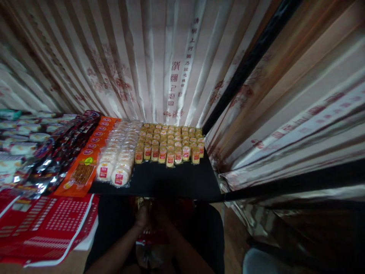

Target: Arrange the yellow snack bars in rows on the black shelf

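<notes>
Both hands are low, between the thighs and just below the front edge of a black table (171, 182). My left hand (143, 215) is closed, with a small yellowish shiny bit at its fingertips that I cannot make out. Beside it, my right hand (159, 214) is in deep shadow and its fingers are hidden. Under the hands, a red shiny package (151, 239) with a clear lower part lies in the lap. On the table stand several rows of small yellow wrapped snacks (170, 152). To their left are two rows of round white wrapped crackers (121, 171).
Orange stick-snack packets (82, 171), dark shiny packets (54, 160) and white packets (17, 148) fill the left. A red basket-like container (57, 224) is at lower left. Pleated printed curtains (159, 57) hang behind, with a dark pole (242, 72) at right.
</notes>
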`<state>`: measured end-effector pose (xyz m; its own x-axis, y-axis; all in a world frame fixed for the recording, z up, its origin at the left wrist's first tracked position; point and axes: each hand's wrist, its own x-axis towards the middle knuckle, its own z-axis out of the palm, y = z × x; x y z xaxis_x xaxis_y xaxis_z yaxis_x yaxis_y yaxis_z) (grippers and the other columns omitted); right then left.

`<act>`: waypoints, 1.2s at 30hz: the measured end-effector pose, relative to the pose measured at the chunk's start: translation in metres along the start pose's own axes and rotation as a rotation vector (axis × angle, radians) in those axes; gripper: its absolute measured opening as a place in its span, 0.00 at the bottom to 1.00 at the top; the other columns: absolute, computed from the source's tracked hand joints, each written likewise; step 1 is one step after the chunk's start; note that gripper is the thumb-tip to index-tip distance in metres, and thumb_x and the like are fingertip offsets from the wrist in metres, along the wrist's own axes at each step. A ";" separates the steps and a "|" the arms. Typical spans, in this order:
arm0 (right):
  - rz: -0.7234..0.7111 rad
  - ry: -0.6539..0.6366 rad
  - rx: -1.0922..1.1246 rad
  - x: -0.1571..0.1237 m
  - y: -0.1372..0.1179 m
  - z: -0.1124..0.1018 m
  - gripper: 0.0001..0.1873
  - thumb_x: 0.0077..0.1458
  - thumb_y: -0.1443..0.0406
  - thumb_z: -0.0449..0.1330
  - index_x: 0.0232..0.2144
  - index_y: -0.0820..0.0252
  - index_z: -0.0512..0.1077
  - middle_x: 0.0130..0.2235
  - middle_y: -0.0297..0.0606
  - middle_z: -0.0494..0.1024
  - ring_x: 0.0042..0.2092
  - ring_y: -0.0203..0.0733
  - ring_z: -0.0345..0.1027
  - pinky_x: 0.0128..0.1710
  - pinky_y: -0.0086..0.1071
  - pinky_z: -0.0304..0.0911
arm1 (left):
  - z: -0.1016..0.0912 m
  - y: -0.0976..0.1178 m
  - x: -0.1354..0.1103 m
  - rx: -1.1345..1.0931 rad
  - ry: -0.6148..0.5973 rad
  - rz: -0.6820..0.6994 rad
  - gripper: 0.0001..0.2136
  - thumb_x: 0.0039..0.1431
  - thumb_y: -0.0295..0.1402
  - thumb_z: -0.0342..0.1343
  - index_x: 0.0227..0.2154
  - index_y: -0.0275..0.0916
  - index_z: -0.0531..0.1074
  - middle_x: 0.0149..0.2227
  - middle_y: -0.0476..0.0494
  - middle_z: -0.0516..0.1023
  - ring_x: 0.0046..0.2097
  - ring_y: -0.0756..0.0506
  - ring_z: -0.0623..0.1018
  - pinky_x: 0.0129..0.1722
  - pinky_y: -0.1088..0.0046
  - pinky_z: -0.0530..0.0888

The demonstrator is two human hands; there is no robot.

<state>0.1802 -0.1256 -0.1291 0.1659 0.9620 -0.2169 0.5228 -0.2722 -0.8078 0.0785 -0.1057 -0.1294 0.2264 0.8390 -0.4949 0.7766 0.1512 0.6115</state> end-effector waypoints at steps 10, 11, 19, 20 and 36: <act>-0.048 -0.029 -0.042 -0.018 -0.042 -0.051 0.12 0.47 0.71 0.52 0.33 0.58 0.72 0.36 0.40 0.78 0.40 0.42 0.71 0.41 0.34 0.63 | -0.052 0.041 -0.036 -0.106 0.160 0.155 0.17 0.52 0.25 0.48 0.45 0.37 0.69 0.47 0.41 0.74 0.49 0.47 0.72 0.50 0.72 0.65; -0.074 -0.019 -0.005 -0.022 -0.045 -0.058 0.13 0.46 0.70 0.52 0.34 0.58 0.72 0.37 0.40 0.78 0.40 0.42 0.71 0.41 0.35 0.63 | -0.057 0.045 -0.040 -0.130 0.154 0.175 0.15 0.52 0.25 0.49 0.43 0.37 0.70 0.45 0.42 0.75 0.47 0.47 0.73 0.49 0.72 0.66; -0.213 -0.019 0.334 -0.048 -0.058 -0.087 0.14 0.46 0.68 0.53 0.38 0.59 0.70 0.35 0.38 0.77 0.35 0.38 0.71 0.37 0.33 0.67 | -0.072 0.065 -0.061 -0.343 0.116 0.246 0.12 0.51 0.32 0.49 0.38 0.37 0.72 0.30 0.49 0.77 0.32 0.50 0.74 0.34 0.77 0.70; -0.214 0.001 0.326 -0.049 -0.060 -0.089 0.15 0.46 0.68 0.54 0.39 0.60 0.69 0.36 0.39 0.76 0.35 0.38 0.71 0.37 0.33 0.67 | -0.073 0.069 -0.063 -0.391 0.117 0.229 0.12 0.51 0.32 0.50 0.38 0.37 0.72 0.30 0.48 0.77 0.32 0.51 0.74 0.33 0.77 0.70; -0.330 0.149 -0.110 -0.072 -0.087 -0.120 0.26 0.47 0.66 0.56 0.51 0.59 0.64 0.48 0.43 0.67 0.49 0.44 0.63 0.51 0.37 0.60 | -0.084 0.111 -0.071 -1.021 0.121 0.095 0.10 0.47 0.29 0.56 0.34 0.34 0.71 0.26 0.48 0.75 0.23 0.54 0.71 0.24 0.80 0.69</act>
<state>0.2231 -0.1732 0.0229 0.0887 0.9870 0.1336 0.6534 0.0436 -0.7558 0.0994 -0.1043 0.0252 0.1564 0.9089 -0.3867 -0.1230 0.4064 0.9054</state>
